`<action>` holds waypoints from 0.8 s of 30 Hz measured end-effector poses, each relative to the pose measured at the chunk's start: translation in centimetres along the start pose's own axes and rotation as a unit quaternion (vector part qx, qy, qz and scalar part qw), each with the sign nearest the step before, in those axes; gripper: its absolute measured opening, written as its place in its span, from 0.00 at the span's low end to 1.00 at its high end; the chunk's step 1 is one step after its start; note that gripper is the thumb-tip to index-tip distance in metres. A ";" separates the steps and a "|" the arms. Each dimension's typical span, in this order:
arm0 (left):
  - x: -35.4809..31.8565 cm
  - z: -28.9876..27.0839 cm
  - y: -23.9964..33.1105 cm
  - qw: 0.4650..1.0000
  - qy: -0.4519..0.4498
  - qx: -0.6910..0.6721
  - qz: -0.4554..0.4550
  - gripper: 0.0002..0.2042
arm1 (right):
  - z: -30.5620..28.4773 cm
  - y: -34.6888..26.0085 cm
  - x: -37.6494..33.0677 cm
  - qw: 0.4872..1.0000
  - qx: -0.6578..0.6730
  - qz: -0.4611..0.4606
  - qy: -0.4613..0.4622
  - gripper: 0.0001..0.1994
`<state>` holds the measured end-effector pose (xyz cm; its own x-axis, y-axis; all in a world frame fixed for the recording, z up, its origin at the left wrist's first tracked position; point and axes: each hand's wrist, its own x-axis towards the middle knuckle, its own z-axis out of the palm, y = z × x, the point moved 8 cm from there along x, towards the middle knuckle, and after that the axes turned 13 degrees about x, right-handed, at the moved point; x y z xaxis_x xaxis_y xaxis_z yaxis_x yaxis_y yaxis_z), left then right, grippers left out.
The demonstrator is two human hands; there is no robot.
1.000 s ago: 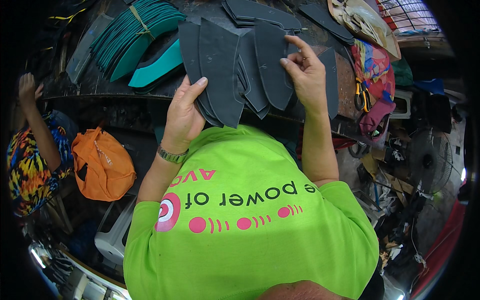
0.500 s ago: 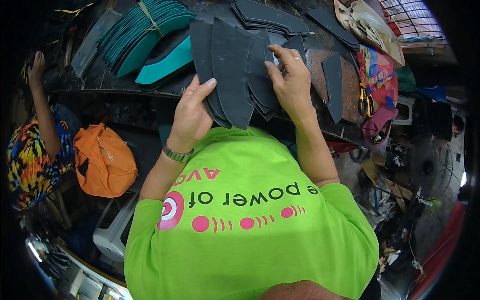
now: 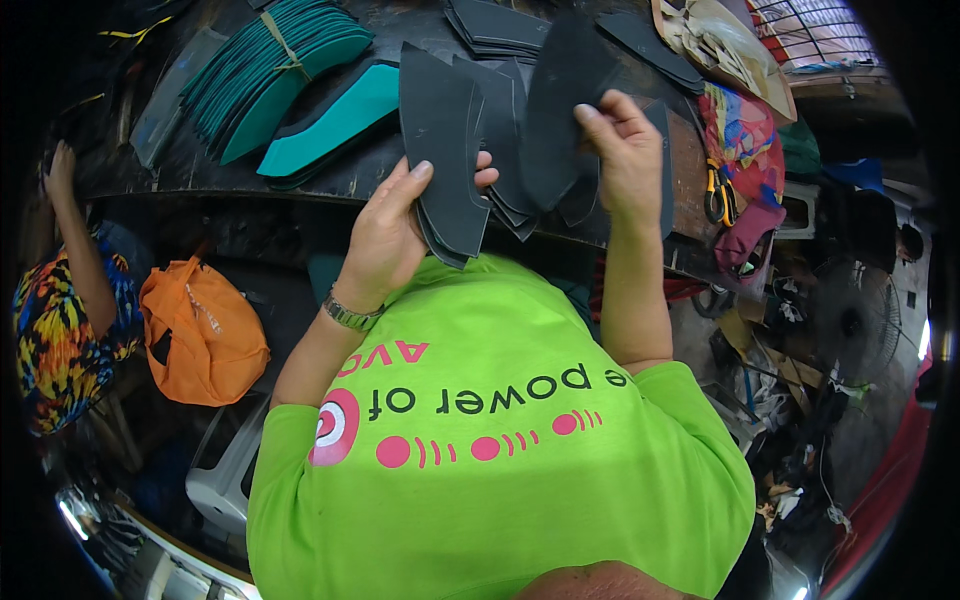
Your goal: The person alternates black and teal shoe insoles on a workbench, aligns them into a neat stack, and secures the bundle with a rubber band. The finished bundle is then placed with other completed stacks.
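Note:
My left hand (image 3: 395, 220) grips a few curved dark grey cut-out pieces (image 3: 438, 130), thumb on top and fingertips showing past their right edge. Pinched between thumb and fingers of my right hand (image 3: 632, 150) is a single dark grey piece (image 3: 562, 115), slightly blurred and held upright. Between the two hands, more dark grey pieces (image 3: 508, 150) lie overlapping at the table edge. Behind my right hand another dark piece (image 3: 660, 150) shows in part.
Left on the dark table (image 3: 330, 190) lie a tied teal bundle (image 3: 270, 70) and loose teal pieces (image 3: 340, 120). More dark pieces (image 3: 495, 28) lie behind. Yellow-handled scissors (image 3: 719, 195) and bright cloth (image 3: 745, 145) sit right. Another person's arm (image 3: 78, 220) reaches in from the left.
My right hand has moved right and lifted one dark grey piece off the others. My left hand keeps its pieces, now apart from the ones in the middle.

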<state>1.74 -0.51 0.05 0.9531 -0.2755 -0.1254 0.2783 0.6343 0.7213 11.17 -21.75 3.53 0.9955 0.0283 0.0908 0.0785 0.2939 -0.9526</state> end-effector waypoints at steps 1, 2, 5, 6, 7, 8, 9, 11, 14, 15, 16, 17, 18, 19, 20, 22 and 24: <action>0.1 0.0 0.0 1.000 0.002 0.025 -0.003 0.21 | -1.5 -0.5 0.4 1.000 -0.003 0.002 0.017 0.12; 0.1 0.2 -0.1 1.000 -0.005 0.008 -0.009 0.22 | -2.9 -1.1 0.9 1.000 0.005 -0.005 0.028 0.16; 0.0 0.5 -0.3 0.999 -0.021 -0.026 -0.020 0.23 | -6.9 -3.0 1.6 0.995 -0.050 -0.047 0.066 0.24; 0.0 0.6 -0.3 0.999 -0.023 -0.024 -0.018 0.23 | -8.3 -3.8 1.8 0.988 -0.105 -0.064 0.093 0.24; 0.0 0.6 -0.3 0.999 -0.024 -0.021 -0.017 0.23 | -9.4 -4.5 2.0 0.987 -0.102 -0.073 0.105 0.24; 0.0 0.6 -0.3 1.000 -0.020 -0.011 -0.015 0.23 | -10.7 -5.1 2.0 0.981 -0.108 -0.072 0.142 0.24; 0.0 0.5 -0.3 1.000 -0.016 -0.001 -0.014 0.23 | -11.5 -5.7 1.9 0.983 -0.096 -0.070 0.143 0.24; 0.0 0.4 -0.3 1.000 -0.012 0.016 -0.014 0.23 | -12.3 -6.8 2.0 0.982 -0.115 -0.066 0.132 0.25; 0.1 0.5 -0.4 0.999 -0.014 0.030 -0.016 0.24 | -12.5 -7.1 1.8 0.981 -0.127 -0.054 0.134 0.25; 0.1 0.6 -0.4 0.999 -0.016 0.032 -0.017 0.23 | -12.2 -6.7 1.7 0.983 -0.124 -0.046 0.128 0.25; 0.1 0.6 -0.5 0.999 -0.014 0.035 -0.018 0.23 | -12.0 -6.3 1.6 0.984 -0.122 -0.038 0.122 0.25; 0.2 0.7 -0.5 0.999 -0.015 0.035 -0.017 0.23 | -11.5 -5.6 1.6 0.988 -0.113 -0.025 0.102 0.24; 0.2 0.7 -0.5 0.999 -0.014 0.036 -0.018 0.23 | -11.5 -5.5 1.6 0.987 -0.121 -0.029 0.102 0.25; 0.2 0.8 -0.5 0.999 -0.013 0.037 -0.018 0.23 | -11.5 -5.5 1.6 0.987 -0.128 -0.031 0.093 0.25; 0.2 0.7 -0.5 0.999 -0.006 0.043 -0.019 0.23 | -11.3 -5.8 1.7 0.990 -0.122 -0.047 0.057 0.25; 0.1 0.6 -0.4 0.999 0.005 0.051 -0.019 0.22 | -13.5 -6.8 2.0 0.984 -0.103 -0.062 0.129 0.24; 0.1 0.5 -0.2 0.999 0.006 0.043 -0.016 0.22 | -15.5 -8.2 1.9 0.985 -0.066 -0.071 0.143 0.25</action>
<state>1.73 -1.04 0.28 0.9455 -0.2857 -0.1561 0.2971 0.5612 0.7725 13.29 -38.87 7.03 0.9469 -0.2796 0.1587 0.2060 0.1486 -0.9672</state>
